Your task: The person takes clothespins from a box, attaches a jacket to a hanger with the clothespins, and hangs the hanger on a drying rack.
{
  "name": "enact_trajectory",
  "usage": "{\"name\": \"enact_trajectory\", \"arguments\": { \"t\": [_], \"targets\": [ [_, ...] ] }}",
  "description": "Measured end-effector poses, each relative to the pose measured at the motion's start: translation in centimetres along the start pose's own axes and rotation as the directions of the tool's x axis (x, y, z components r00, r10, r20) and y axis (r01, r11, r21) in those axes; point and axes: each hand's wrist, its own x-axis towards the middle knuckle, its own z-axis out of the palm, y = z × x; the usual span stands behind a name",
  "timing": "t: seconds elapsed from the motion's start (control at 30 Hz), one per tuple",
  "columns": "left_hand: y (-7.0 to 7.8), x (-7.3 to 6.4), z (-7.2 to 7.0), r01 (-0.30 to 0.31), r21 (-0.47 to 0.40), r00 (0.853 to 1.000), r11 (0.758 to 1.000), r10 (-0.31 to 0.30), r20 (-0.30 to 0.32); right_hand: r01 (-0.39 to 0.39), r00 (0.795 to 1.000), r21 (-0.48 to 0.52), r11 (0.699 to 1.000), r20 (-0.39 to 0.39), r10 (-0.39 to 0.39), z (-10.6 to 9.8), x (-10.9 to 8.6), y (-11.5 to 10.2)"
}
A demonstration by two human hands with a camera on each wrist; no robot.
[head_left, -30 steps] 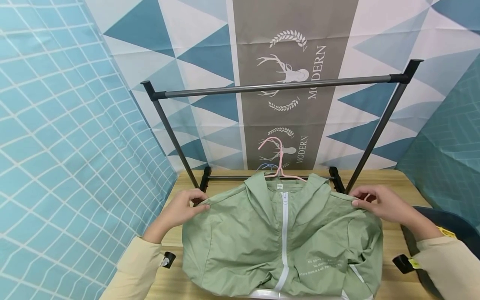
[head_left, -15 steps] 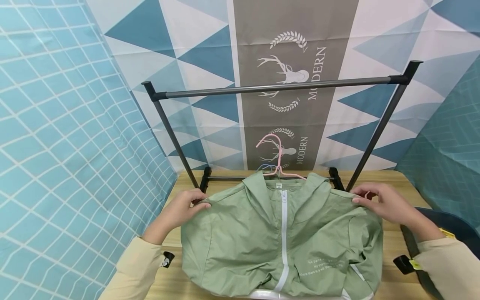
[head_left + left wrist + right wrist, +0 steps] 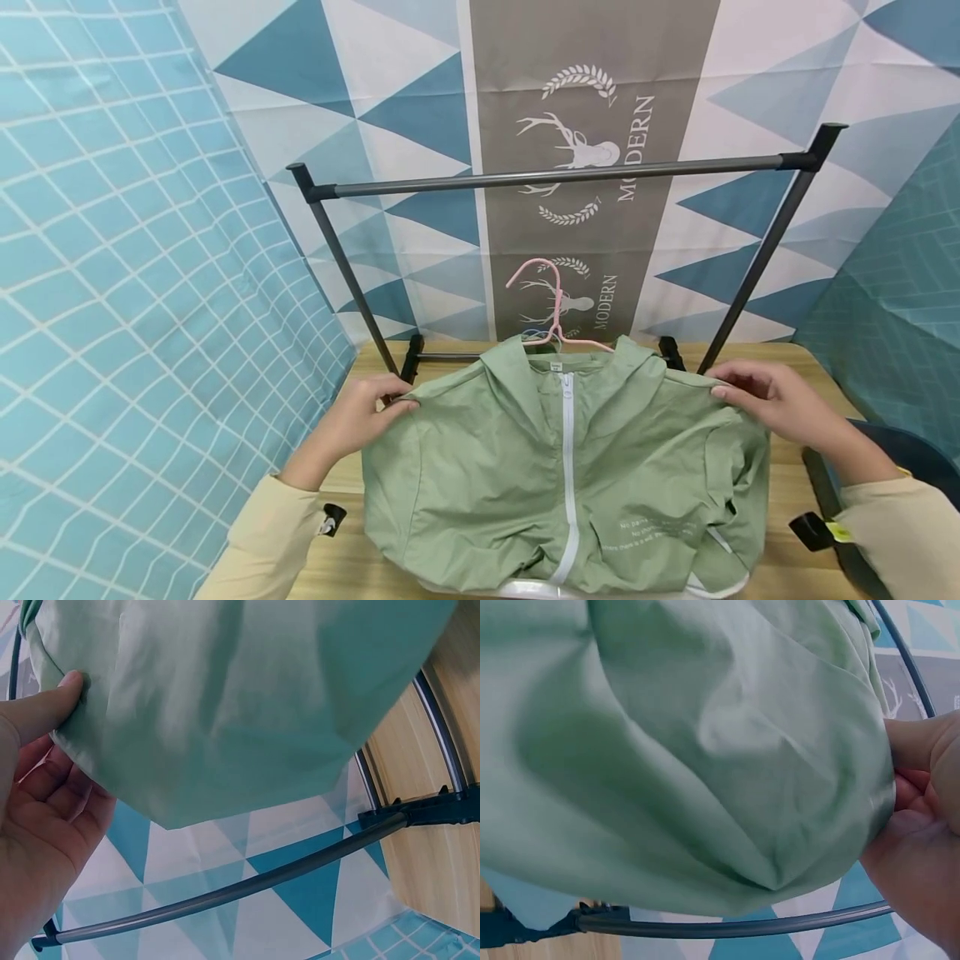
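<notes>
A light green hooded jacket (image 3: 487, 467) with a white front zipper (image 3: 568, 475) is spread between my hands in the head view. My left hand (image 3: 367, 417) pinches its shoulder at the left, thumb in front and fingers behind the cloth, as the left wrist view also shows. At the other shoulder my right hand (image 3: 780, 404) pinches the fabric; in the right wrist view its fingertips are partly hidden by the jacket. A pink hanger (image 3: 557, 308) sits inside the neck opening, its hook standing up above the collar.
Behind the jacket stands a dark metal clothes rack (image 3: 555, 177) with a horizontal top bar. It rests on a wooden table (image 3: 341, 542). A dark container (image 3: 926, 454) is at the right. A white edge (image 3: 528, 588) shows under the jacket's hem.
The pink hanger's hook has risen slightly and shifted a little left. My right hand has moved slightly right and up along the shoulder; the left hand stays nearly in place.
</notes>
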Motion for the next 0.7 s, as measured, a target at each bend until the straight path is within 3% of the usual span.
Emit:
{"name": "enact_trajectory", "arguments": {
  "t": [0.1,0.5,0.7],
  "targets": [
    [0.0,0.0,-0.1,0.012,-0.032,1.0,0.999,-0.012,-0.007,-0.018,1.0,0.074,0.997,0.009,0.017,-0.1,0.0,-0.1],
    [0.2,0.0,-0.3,0.012,-0.022,0.998,1.0,-0.013,-0.053,-0.077,0.997,0.06,0.995,0.012,0.077,-0.9,0.1,-0.5],
    [0.6,0.2,-0.5,0.081,-0.047,0.997,0.996,-0.082,-0.015,-0.088,0.996,0.057,0.994,-0.008,0.089,-1.2,-0.2,-0.4]
  ]
}}
